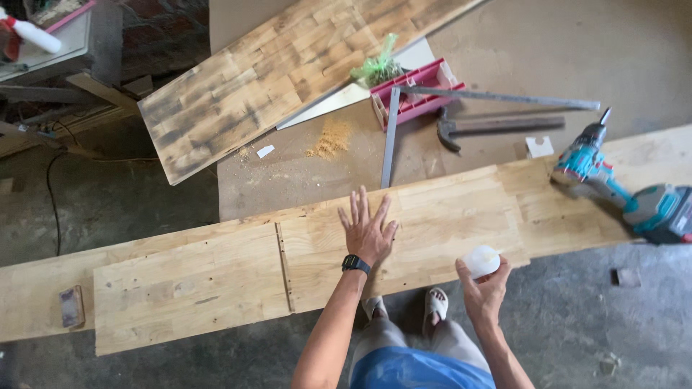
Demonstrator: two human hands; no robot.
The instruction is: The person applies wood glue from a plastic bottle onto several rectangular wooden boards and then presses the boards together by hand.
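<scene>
Fingers (358,209) on the left hand (367,232) are spread wide and flat, palm down on the long wooden board (447,216), so nothing's being held on that side. Black watch (355,264) on that wrist. Right hand (484,288) is curled around a small white bottle (481,260), fingers wrapped under it, sitting right at the near edge of the board. Can't tell whether the bottle is capped.

Closest to the camera you've got the person's knees and sandalled feet (435,301) on the concrete floor (577,324), just this side of the board. The board runs across the whole view, and a shorter pale panel (187,288) lies on top of it to the left of the flat hand, with a thin seam between the pieces. A small dark block (71,306) sits on the far left end.

Over on the right end of the board there's a teal cordless drill (620,191) lying on its side, well apart from both hands.

Further back: a little pile of sawdust (330,138), a metal framing square (393,130), a hammer (490,127), and a red plastic tray (418,97) with a green plastic bag (376,68) beside it. Beyond that, a darker stained wooden panel (274,72) lies at an angle. White spray bottle (29,32) up in the far left corner.
</scene>
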